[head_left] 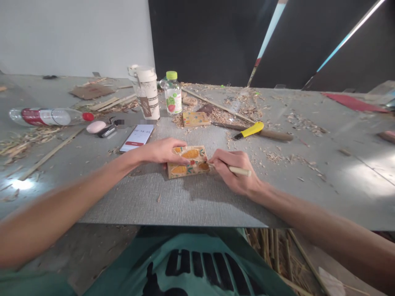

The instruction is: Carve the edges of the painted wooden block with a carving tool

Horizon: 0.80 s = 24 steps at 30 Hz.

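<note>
A small patterned wooden block (189,155) with orange shapes, green leaves and a red spot lies on the grey table in front of me. My left hand (163,151) grips its left side, the thumb lying across the top face; some of its fingers are hidden. From the right, my right hand (233,169) pinches a pale, pen-like stick tool (240,170). The tool's tip meets or hovers just over the block's right edge; I cannot tell which. Beyond the block lies a second patterned block (195,119) among shavings.
A yellow utility knife (251,130) rests by a long, dark-bladed tool (274,134). A phone (137,137) showing a timer, a white cup (145,92), a green-capped bottle (173,93) and a lying bottle (51,116) stand around the left and back. Wood shavings (234,109) litter the table.
</note>
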Each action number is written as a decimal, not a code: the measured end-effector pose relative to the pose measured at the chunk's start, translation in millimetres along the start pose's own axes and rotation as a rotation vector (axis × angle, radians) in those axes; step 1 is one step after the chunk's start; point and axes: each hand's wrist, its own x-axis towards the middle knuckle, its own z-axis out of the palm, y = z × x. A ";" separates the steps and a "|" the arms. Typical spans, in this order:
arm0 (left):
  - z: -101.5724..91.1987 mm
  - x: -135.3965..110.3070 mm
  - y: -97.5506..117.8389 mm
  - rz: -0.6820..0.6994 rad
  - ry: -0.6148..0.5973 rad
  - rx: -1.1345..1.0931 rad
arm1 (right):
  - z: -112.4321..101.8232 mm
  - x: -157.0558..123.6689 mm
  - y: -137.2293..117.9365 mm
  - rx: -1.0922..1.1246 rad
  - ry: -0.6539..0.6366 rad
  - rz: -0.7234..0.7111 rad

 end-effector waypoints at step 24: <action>-2.2 0.1 6.4 0.074 0.042 0.125 | 3.9 -1.9 2.9 0.073 0.072 0.082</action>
